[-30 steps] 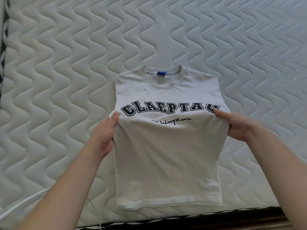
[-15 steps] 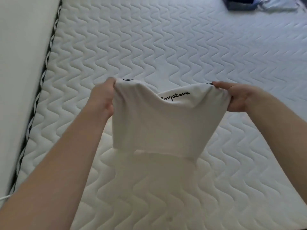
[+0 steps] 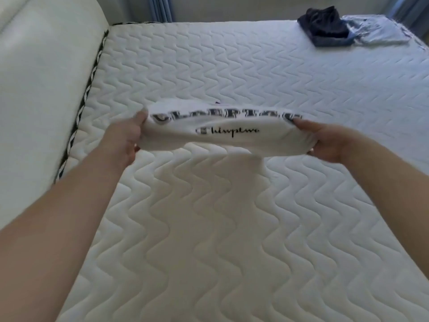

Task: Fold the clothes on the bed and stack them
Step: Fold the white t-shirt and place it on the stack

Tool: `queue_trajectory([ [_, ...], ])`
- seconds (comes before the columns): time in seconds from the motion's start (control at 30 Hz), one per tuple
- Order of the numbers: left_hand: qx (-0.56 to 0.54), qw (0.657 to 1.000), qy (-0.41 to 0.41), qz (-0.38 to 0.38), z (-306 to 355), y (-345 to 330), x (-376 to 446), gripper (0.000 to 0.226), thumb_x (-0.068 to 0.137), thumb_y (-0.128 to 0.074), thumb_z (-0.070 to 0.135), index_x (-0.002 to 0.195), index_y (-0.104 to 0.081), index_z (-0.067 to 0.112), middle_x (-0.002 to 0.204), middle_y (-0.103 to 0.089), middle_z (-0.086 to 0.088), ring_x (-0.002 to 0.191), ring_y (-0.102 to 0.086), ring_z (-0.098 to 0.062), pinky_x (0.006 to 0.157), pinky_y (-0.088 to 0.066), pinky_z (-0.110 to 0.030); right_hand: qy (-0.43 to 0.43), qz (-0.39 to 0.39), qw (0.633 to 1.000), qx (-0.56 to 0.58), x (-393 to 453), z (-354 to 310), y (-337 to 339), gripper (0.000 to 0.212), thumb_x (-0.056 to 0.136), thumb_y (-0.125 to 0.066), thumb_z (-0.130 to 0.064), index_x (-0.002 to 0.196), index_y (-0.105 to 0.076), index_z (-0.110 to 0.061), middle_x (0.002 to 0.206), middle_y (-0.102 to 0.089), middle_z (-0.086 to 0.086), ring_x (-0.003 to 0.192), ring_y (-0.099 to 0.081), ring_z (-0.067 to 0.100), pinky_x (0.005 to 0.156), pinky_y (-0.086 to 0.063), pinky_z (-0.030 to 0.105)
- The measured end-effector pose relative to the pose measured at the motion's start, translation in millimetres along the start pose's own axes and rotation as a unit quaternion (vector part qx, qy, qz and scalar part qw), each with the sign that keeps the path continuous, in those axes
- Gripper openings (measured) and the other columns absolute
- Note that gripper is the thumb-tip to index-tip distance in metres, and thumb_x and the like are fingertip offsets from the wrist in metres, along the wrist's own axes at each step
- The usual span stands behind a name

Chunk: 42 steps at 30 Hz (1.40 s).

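Folded white cotton T-shirt with dark block lettering [image 3: 226,133] is held in the air between both grips, above the white quilted mattress [image 3: 209,228]. Left hand [image 3: 124,141] and right hand [image 3: 325,142] each pinch a side edge. Risk: layers beyond the grips look unsupported — a tilt or loosened pinch lets the fold drop open.

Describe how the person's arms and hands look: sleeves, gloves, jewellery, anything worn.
Both forearms are bare up to the frame edge, with no sleeve in view. The left hand and right hand wear no gloves. No watch, bracelet or ring shows on either, though the picture is slightly blurred.
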State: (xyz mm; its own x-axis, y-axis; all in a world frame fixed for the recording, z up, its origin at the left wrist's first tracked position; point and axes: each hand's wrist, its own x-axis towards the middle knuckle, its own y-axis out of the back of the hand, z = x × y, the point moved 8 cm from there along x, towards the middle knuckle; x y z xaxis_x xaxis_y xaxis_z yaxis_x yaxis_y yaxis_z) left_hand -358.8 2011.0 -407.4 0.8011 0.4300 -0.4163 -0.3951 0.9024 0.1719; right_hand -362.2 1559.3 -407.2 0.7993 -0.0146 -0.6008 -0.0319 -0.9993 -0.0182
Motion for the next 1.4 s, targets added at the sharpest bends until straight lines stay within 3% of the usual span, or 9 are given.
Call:
queue_trajectory([
  [0.13,0.136,0.991,0.009,0.008,-118.4,18.4,-33.0,0.045,0.088,-0.061,0.054,0.080,-0.061,0.010,0.090,-0.061,-0.010,0.089,-0.055,-0.027,0.080,-0.047,-0.041,-0.025,0.050,0.996,-0.064,0.2,109.0,15.2,0.053,0.085,-0.070,-0.036,0.133,-0.055,-0.018,0.126,-0.064,-0.003,0.115,-0.058,0.017,0.103,-0.042,0.036],
  [0.27,0.156,0.985,0.076,-0.018,-228.6,36.9,-91.2,0.054,0.077,-0.061,0.063,0.081,-0.068,0.009,0.090,-0.070,-0.015,0.087,-0.067,-0.032,0.086,-0.055,-0.049,-0.071,0.042,0.992,-0.100,-22.8,223.7,21.8,0.041,0.086,-0.072,-0.030,0.123,-0.062,-0.017,0.119,-0.068,-0.002,0.112,-0.061,0.018,0.106,-0.042,0.042],
  [0.43,0.204,0.975,0.081,-0.029,-306.5,59.2,-135.0,0.039,0.093,-0.058,0.050,0.077,-0.071,0.017,0.074,-0.074,0.006,0.080,-0.072,-0.021,0.079,-0.056,-0.042,-0.116,0.060,0.984,-0.122,-64.0,324.5,35.1,0.038,0.078,-0.076,-0.039,0.111,-0.067,-0.023,0.096,-0.075,-0.008,0.088,-0.070,0.009,0.070,-0.053,0.023],
  [0.67,0.233,0.960,0.127,-0.090,-384.4,86.0,-182.3,0.012,0.096,-0.061,0.026,0.104,-0.068,0.022,0.100,-0.073,0.009,0.102,-0.068,-0.021,0.091,-0.050,-0.038,-0.182,0.061,0.962,-0.195,-116.3,407.6,50.9,0.025,0.081,-0.078,-0.036,0.099,-0.071,-0.020,0.077,-0.075,-0.013,0.072,-0.068,0.002,0.056,-0.048,0.017],
  [0.8,0.231,0.944,0.195,-0.131,-420.3,92.9,-197.5,0.043,0.094,-0.063,0.017,0.133,-0.052,0.001,0.129,-0.062,-0.012,0.123,-0.057,-0.025,0.107,-0.041,-0.039,-0.199,0.034,0.962,-0.185,-123.9,424.0,52.6,0.023,0.082,-0.077,-0.033,0.103,-0.071,-0.024,0.093,-0.076,-0.008,0.084,-0.068,0.008,0.067,-0.052,0.024],
  [0.9,0.258,0.942,0.206,-0.066,-414.7,98.4,-183.7,0.046,0.093,-0.065,0.031,0.127,-0.056,0.002,0.122,-0.065,-0.015,0.112,-0.061,-0.026,0.102,-0.045,-0.041,-0.205,0.094,0.965,-0.136,-109.5,418.8,64.9,0.030,0.086,-0.072,-0.036,0.110,-0.066,-0.019,0.102,-0.072,-0.001,0.095,-0.066,0.021,0.084,-0.052,0.042],
  [1.07,0.075,0.965,0.250,0.014,-385.6,79.9,-143.6,0.043,0.097,-0.059,0.035,0.125,-0.058,0.002,0.117,-0.067,-0.021,0.105,-0.065,-0.035,0.097,-0.050,-0.051,-0.140,0.180,0.972,-0.051,-62.8,373.9,74.6,0.060,0.089,-0.070,-0.029,0.139,-0.043,-0.010,0.122,-0.059,0.007,0.107,-0.061,0.028,0.085,-0.048,0.040],
  [1.23,-0.046,0.964,0.260,-0.006,-363.9,48.8,-117.6,0.027,0.096,-0.061,0.027,0.117,-0.058,0.010,0.104,-0.070,-0.009,0.072,-0.071,-0.014,0.057,-0.057,-0.028,-0.092,0.211,0.972,-0.051,-15.7,332.7,70.2,0.070,0.087,-0.073,-0.027,0.145,-0.036,-0.013,0.125,-0.053,0.005,0.105,-0.058,0.023,0.088,-0.049,0.040],
  [1.4,0.049,0.977,0.208,-0.017,-357.5,42.1,-98.8,0.069,0.079,-0.079,0.032,0.134,-0.048,0.005,0.127,-0.063,-0.009,0.106,-0.065,-0.024,0.094,-0.053,-0.044,-0.088,0.217,0.967,-0.103,14.9,321.5,66.4,0.051,0.084,-0.076,-0.023,0.128,-0.055,-0.009,0.121,-0.064,0.011,0.104,-0.064,0.032,0.089,-0.054,0.047],
])
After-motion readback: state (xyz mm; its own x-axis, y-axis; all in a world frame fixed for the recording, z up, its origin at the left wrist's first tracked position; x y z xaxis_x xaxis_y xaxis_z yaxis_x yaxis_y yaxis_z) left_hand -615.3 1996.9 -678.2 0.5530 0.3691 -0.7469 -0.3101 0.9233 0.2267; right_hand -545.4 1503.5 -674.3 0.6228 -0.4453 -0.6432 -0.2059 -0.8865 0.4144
